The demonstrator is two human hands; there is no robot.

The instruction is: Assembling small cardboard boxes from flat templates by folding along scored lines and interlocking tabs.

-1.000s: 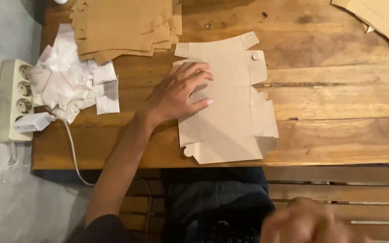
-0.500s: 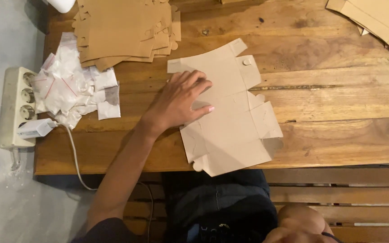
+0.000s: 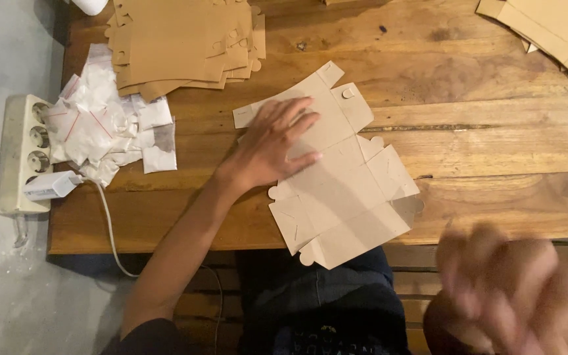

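Centre frame, left hand [image 3: 276, 143] presses flat and open-palmed on the unfolded cardboard box blank [image 3: 340, 172], right hand [image 3: 511, 292] blurred, grip unclear; folding looks next.

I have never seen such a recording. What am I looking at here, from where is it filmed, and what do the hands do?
A camera on a person's head looks down at a wooden table. The left hand lies flat on an unfolded brown cardboard box blank, which hangs partly over the table edge. The right hand is blurred, near the camera, and seems to hold nothing. Behind lie a stack of similar blanks, small white packets, and a power strip at the left.
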